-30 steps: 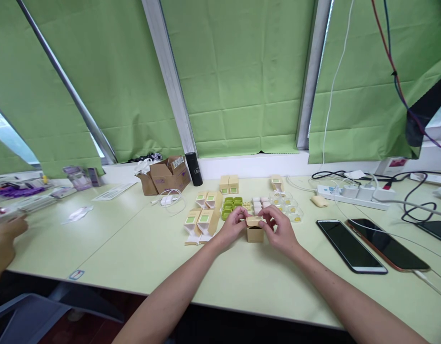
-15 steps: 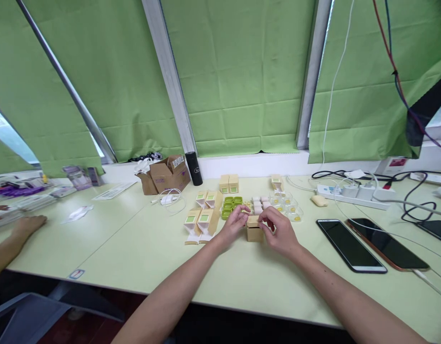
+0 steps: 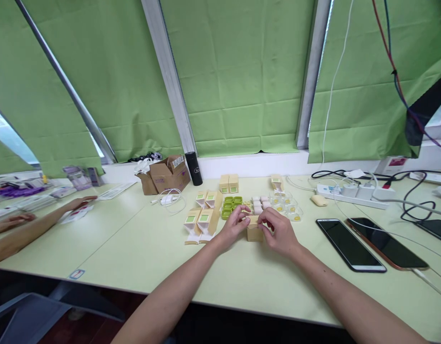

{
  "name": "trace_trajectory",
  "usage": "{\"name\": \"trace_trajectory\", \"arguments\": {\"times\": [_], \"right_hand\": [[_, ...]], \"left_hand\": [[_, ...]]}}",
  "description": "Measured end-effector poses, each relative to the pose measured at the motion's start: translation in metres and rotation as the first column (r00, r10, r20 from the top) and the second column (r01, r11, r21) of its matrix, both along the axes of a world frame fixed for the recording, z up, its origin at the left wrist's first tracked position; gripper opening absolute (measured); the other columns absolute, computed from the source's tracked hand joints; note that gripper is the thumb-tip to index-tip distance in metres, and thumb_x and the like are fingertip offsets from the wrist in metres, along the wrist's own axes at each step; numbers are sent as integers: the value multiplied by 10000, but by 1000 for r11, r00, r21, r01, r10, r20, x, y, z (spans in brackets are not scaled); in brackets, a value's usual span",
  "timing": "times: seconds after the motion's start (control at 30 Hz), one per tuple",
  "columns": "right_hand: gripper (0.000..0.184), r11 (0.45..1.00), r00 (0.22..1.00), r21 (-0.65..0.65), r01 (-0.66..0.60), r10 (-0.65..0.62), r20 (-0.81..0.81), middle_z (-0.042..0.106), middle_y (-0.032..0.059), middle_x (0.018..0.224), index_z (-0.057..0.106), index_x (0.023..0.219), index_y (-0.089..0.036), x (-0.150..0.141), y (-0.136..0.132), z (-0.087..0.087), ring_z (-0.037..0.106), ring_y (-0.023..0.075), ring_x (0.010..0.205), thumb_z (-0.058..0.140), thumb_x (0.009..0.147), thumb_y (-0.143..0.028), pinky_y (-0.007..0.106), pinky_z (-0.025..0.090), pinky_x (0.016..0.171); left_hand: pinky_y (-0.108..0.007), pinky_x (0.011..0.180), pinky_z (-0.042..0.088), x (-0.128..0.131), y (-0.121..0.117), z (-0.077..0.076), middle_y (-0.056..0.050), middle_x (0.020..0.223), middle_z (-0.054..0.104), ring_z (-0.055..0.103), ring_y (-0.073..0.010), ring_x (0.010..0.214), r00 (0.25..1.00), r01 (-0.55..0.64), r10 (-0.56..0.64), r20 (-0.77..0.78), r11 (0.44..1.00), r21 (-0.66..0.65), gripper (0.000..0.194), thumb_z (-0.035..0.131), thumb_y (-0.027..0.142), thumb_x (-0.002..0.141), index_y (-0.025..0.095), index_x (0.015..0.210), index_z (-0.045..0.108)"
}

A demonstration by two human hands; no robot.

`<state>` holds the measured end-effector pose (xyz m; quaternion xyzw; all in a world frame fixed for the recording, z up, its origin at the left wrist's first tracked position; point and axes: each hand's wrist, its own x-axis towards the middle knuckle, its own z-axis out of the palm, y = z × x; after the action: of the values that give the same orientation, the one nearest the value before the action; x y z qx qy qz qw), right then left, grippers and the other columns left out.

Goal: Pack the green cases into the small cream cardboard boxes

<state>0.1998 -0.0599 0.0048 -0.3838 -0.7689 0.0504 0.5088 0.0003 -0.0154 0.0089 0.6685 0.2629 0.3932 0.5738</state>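
Observation:
A small brown cardboard box (image 3: pixel 255 234) stands on the table between my two hands, its lid flap pressed nearly closed. My left hand (image 3: pixel 235 224) grips the box's left side with thumb and fingers. On the other side, my right hand (image 3: pixel 277 228) pinches the lid's right edge. Just behind are a green tray with square cups (image 3: pixel 230 206), several pale pink-white blocks (image 3: pixel 258 205) and clear plastic cups (image 3: pixel 287 208) with yellow bits inside. To the left, several open cartons with green labels (image 3: pixel 205 219) stand in rows; two closed boxes (image 3: pixel 229 183) sit farther back.
Two phones (image 3: pixel 350 244) lie at right, near a white power strip (image 3: pixel 352 195) and tangled cables. A large open carton (image 3: pixel 166 177) and a black bottle (image 3: pixel 194 168) stand at the back. Another person's hand (image 3: pixel 80 203) reaches over papers at far left.
The gap under the box's lid has narrowed as my left thumb moved onto it. At far left, the other person's arm has reached farther across the table.

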Motion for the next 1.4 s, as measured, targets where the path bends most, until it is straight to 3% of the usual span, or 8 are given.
{"name": "trace_trajectory", "arguments": {"times": [0.5,0.77,1.4], "right_hand": [[116,1000,1000,-7,-23,23,9,575,7,783,557,838,-223,-1,-2,2,512,153,669,552,952,-202,291,375,617],[39,985,996,-169,22,-37,-85,577,1,799,567,900,-234,0,5,-3,527,163,668,548,909,-200,290,397,606],[202,967,997,-245,65,-74,-29,537,0,886,540,1058,-246,-2,5,-3,549,180,739,540,868,-179,300,439,623]], "left_hand": [[-329,903,438,0,-1,3,-69,1132,644,602,-223,1043,999,-32,32,-33,999,15,507,764,546,857,257,1209,541],[-321,873,451,1,-2,3,-60,1112,654,620,-203,964,1000,7,-6,9,999,-36,544,785,544,836,258,1204,505],[-341,925,411,1,-5,6,-76,1168,639,593,-245,1104,997,-44,48,-55,997,61,482,777,471,841,250,1207,554]]}}
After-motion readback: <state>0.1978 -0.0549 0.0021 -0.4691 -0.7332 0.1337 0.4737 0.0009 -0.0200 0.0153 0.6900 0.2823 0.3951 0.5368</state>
